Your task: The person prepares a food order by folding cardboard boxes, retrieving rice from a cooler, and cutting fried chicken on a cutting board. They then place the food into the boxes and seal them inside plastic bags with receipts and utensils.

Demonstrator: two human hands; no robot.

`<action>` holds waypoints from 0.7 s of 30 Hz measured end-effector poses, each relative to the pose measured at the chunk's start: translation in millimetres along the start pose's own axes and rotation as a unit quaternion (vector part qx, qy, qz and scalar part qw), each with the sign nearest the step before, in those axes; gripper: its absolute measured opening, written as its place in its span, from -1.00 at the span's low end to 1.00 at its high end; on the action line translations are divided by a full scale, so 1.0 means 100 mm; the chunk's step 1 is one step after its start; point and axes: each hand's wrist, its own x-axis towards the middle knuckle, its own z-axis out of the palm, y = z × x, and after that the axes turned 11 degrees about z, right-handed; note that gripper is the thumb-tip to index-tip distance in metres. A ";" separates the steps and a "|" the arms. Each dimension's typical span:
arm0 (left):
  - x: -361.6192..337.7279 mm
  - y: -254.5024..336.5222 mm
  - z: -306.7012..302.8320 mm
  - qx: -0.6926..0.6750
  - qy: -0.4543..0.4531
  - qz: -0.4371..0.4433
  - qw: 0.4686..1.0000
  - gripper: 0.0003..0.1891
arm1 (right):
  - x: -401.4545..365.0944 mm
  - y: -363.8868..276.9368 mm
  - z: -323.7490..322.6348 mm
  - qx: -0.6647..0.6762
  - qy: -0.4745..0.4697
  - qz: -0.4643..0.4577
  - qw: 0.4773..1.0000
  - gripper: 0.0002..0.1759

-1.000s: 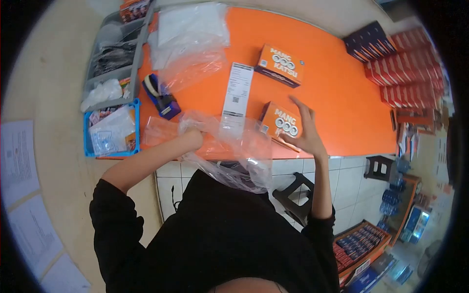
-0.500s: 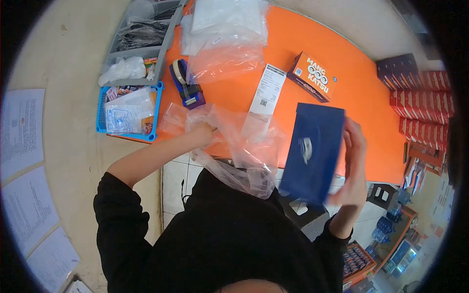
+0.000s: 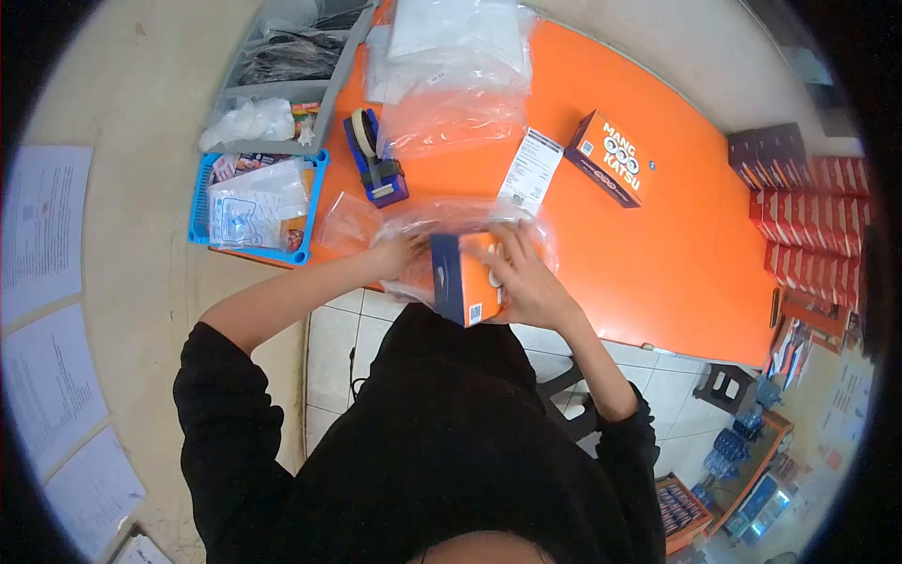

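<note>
An orange and dark blue box (image 3: 449, 282) is tilted at the table's near edge, in front of my body. My right hand (image 3: 534, 287) grips its right side, fingers over the orange face. A clear plastic bag (image 3: 526, 214) spreads around and behind the box. Close against the box's left side, my left hand (image 3: 404, 259) is closed on the bag, its fingertips partly hidden. Beyond the hands, a printed paper label (image 3: 532, 174) lies partly under the bag's far edge. Another box, marked MANG KATSU (image 3: 611, 158), rests flat further right.
A tape dispenser (image 3: 376, 160) stands on the orange table (image 3: 676, 282). Left of it are a blue basket (image 3: 199, 202) and a grey organiser (image 3: 324, 122). Clear plastic bags (image 3: 456, 103) are piled at the back. Red boxes (image 3: 808, 221) are stacked at the right.
My right hand has brought the box leftward from the right side to the bag, turning its orange face into view. My left hand stays with the bag, which has been pulled in around the box.
</note>
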 end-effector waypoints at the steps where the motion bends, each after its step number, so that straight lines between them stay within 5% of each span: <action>1: -0.01 -0.02 -0.30 -0.060 -0.053 -0.007 0.997 -0.33 | 0.01 -0.07 -0.03 -0.115 -0.049 -0.028 0.992 0.24; 2: -0.02 -0.01 -0.43 -0.119 -0.107 -0.013 0.987 -0.32 | 0.03 -0.13 -0.03 -0.228 -0.095 -0.056 0.967 0.21; 3: -0.12 0.02 -0.38 -0.366 0.113 -0.117 0.916 -0.43 | 0.05 -0.17 0.01 -0.231 -0.092 -0.042 0.968 0.19; 4: -0.12 0.03 -0.37 -0.472 0.190 -0.145 0.848 -0.44 | 0.08 -0.16 0.06 -0.232 -0.091 -0.043 0.968 0.19; 6: -0.09 0.10 -0.41 -0.578 0.204 -0.182 0.769 -0.47 | 0.11 -0.07 0.15 -0.183 -0.045 0.005 0.982 0.16; 9: -0.15 0.26 -0.53 -0.649 0.213 -0.227 0.694 -0.50 | 0.13 -0.03 0.19 -0.279 -0.044 0.032 0.959 0.12; 17: -0.29 0.43 -0.67 -0.692 0.238 -0.292 0.616 -0.59 | 0.30 0.22 0.87 -0.254 -0.078 -0.012 0.964 0.01; 20: -0.35 0.44 -0.74 -0.689 0.233 -0.305 0.615 -0.62 | 0.15 0.17 0.72 -0.314 0.014 -0.026 0.949 -0.20; 21: -0.37 0.44 -0.78 -0.690 0.237 -0.298 0.616 -0.62 | 0.05 0.03 0.40 -0.250 -0.127 0.092 0.956 -0.21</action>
